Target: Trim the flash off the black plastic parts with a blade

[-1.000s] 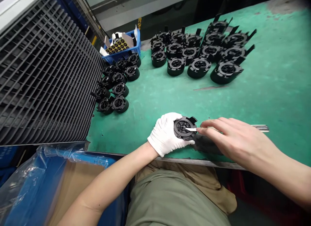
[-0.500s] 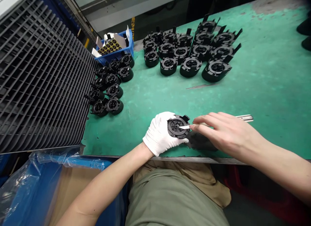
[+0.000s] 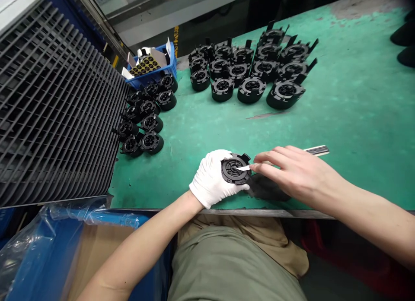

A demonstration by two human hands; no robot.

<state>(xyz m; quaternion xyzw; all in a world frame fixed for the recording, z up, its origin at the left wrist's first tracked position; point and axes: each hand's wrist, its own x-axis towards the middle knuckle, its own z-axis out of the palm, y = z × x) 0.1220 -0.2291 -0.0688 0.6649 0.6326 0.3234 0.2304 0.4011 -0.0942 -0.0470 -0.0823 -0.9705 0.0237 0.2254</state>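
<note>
green workbench [image 3: 356,128], black plastic housings [image 3: 251,89], blue crate [image 3: 142,80]

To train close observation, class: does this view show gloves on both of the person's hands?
No: only the left hand, holding a round black plastic part, wears a white glove, while the right hand is bare.

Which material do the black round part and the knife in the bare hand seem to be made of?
The black round part looks like moulded plastic, matte, with crisp ribs. The knife seems to be steel: a shiny grey handle end and a bright thin blade, though the fingers hide its middle.
</note>
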